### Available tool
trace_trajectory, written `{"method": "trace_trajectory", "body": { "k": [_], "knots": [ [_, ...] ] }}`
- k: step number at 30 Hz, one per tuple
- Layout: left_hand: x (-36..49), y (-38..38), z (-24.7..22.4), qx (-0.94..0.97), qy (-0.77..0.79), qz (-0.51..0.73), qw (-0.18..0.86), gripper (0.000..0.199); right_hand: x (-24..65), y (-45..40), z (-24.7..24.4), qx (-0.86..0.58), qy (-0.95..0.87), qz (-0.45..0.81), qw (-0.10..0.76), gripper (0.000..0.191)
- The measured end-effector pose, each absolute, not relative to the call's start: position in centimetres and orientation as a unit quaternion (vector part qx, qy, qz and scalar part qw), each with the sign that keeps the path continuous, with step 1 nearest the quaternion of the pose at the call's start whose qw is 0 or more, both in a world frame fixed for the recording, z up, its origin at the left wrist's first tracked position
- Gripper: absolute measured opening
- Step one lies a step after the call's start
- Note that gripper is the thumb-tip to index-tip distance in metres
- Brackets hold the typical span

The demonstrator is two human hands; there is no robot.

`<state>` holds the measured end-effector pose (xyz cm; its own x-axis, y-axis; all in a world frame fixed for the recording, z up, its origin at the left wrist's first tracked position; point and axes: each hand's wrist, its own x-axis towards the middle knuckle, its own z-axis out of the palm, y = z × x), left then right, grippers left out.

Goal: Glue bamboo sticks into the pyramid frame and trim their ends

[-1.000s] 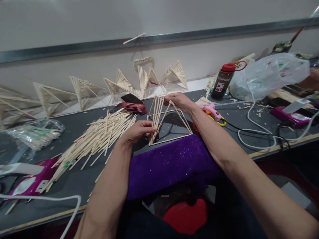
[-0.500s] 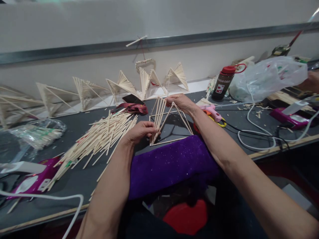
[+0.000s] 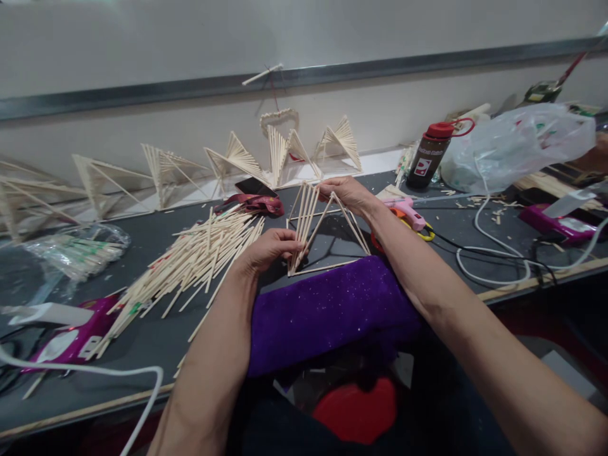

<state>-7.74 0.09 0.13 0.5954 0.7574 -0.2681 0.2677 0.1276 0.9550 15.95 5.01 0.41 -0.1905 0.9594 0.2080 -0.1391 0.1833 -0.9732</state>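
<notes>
A small open frame of thin wooden sticks (image 3: pixel 327 266) stands on the dark table behind a purple cloth (image 3: pixel 313 316). On its left side several sticks fan upward close together. My left hand (image 3: pixel 278 248) pinches these sticks low down, thumb and fingers closed. At the top of the same fan, my right hand (image 3: pixel 346 193) has its fingertips closed on the stick ends; part of the grip is hidden behind the sticks. Left of my left hand lies a loose pile of wooden sticks (image 3: pixel 190 259). A pink glue gun (image 3: pixel 408 212) rests beyond my right forearm.
Finished-looking stick frames (image 3: pixel 237 158) line the wall. A dark bottle with a red lid (image 3: pixel 430 155) and a plastic bag (image 3: pixel 517 149) stand at right. Purple power strips (image 3: pixel 565 221) and white cables (image 3: pixel 494 250) lie about. Bagged sticks (image 3: pixel 80 253) are at left.
The view has shifted slightly, so everything sits a little further right. Both hands keep the same hold on the stick frame.
</notes>
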Motion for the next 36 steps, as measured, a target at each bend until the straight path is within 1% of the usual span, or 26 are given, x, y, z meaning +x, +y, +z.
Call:
{"method": "trace_trajectory", "body": {
  "k": [9, 17, 23, 32, 36],
  "knots": [
    [-7.8, 0.1, 0.1, 0.633, 0.4, 0.191, 0.635, 0.021, 15.9, 4.9, 0.4, -0.356, -0.571, 0.519, 0.527, 0.02],
    [-8.1, 0.5, -0.5, 0.638, 0.389, 0.193, 0.635, 0.021, 16.0, 5.0, 0.0, -0.354, -0.553, 0.535, 0.532, 0.028],
    [-8.2, 0.6, -0.9, 0.634, 0.389, 0.203, 0.637, 0.02, 16.1, 5.3, -0.5, -0.349, -0.558, 0.519, 0.545, 0.028],
    [-8.1, 0.7, -1.1, 0.63, 0.384, 0.197, 0.646, 0.025, 16.1, 5.5, -0.8, -0.344, -0.562, 0.529, 0.535, 0.029],
    [-8.1, 0.6, -1.0, 0.634, 0.379, 0.195, 0.645, 0.025, 16.2, 5.4, -0.7, -0.348, -0.576, 0.514, 0.531, 0.028]
  ]
}}
